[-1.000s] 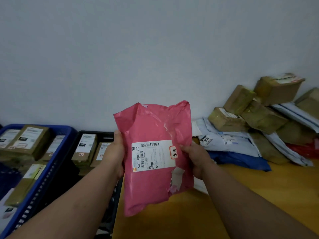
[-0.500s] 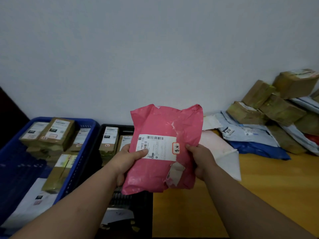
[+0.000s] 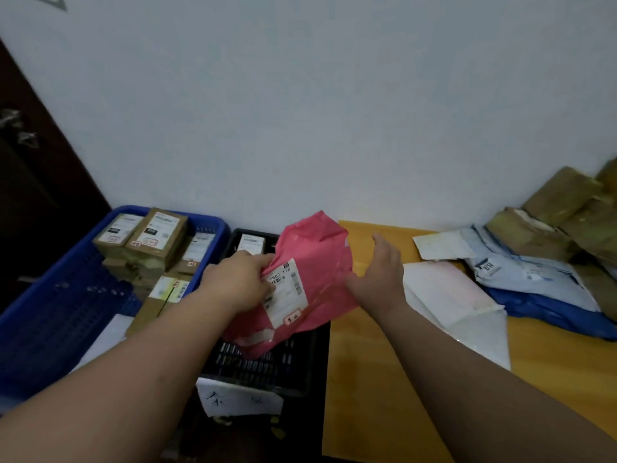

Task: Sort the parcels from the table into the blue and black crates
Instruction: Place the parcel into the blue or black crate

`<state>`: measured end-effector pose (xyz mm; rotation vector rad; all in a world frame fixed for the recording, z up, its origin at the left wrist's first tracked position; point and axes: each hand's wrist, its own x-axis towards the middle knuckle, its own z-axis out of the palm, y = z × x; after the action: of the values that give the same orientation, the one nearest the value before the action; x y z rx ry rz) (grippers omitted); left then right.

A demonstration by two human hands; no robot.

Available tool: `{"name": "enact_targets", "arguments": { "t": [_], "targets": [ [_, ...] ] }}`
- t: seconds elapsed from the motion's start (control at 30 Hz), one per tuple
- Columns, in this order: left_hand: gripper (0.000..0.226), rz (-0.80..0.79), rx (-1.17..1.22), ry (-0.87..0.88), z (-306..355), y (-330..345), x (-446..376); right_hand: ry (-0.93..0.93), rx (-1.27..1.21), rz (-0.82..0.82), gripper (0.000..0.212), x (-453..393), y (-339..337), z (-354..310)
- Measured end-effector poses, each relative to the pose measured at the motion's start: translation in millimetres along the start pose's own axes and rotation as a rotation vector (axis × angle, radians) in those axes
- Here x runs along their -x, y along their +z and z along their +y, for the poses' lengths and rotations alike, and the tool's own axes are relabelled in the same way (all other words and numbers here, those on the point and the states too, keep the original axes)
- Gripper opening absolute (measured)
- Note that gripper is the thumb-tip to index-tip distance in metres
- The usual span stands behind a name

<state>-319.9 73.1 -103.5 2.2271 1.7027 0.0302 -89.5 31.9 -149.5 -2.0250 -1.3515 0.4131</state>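
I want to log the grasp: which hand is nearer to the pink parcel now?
Left. The left hand grips the pink parcel by its left edge, over the black crate. The right hand is open just beside its right edge.

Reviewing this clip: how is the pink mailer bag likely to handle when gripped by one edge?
Probably floppy: the pink mailer bag creases and sags below the left hand, which holds it alone over the black crate. Likely light, since a one-handed grip carries it while the right hand is open beside it. Its glossy plastic may be somewhat slippery.
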Motion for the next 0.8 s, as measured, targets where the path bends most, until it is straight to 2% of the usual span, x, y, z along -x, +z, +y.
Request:
{"name": "enact_targets", "arguments": {
  "t": [0.07,0.17,0.23,0.33,0.4,0.47,0.53,0.63,0.7,0.8],
  "targets": [
    [0.047,-0.056,-0.087,0.000,-3,0,-4,-0.017,0.040,-0.098,0.105,-9,8,-5],
    [0.041,-0.137,-0.112,-0.018,-8,-2,-9,0.108,-0.085,-0.419,0.129,-17,20,-3],
    [0.036,-0.185,-0.087,-0.029,-10,-2,-12,0.142,-0.166,-0.569,0.137,-21,31,3],
    [0.036,-0.231,-0.049,-0.023,-16,0,-18,0.115,-0.126,-0.648,0.129,-24,44,1],
    [0.038,-0.285,-0.050,-0.013,-23,2,-22,0.123,0.053,-0.664,0.132,-24,53,-4],
    [0.038,-0.338,-0.078,0.005,-31,5,-28,0.109,0.118,-0.673,0.135,-24,67,-10],
    [0.031,-0.380,-0.092,0.015,-43,8,-37,0.170,0.013,-0.738,0.127,-26,86,-15],
    [0.030,-0.397,-0.092,0.006,-66,14,-59,0.311,-0.058,-0.829,0.100,-33,109,-23],
    [0.037,-0.374,-0.076,-0.016,-86,22,-75,0.360,-0.061,-0.826,0.082,-38,126,-24],
    [0.057,-0.271,-0.006,-0.090,-125,36,-101,0.451,-0.124,-0.791,0.076,-47,154,-28]
  ]
}}
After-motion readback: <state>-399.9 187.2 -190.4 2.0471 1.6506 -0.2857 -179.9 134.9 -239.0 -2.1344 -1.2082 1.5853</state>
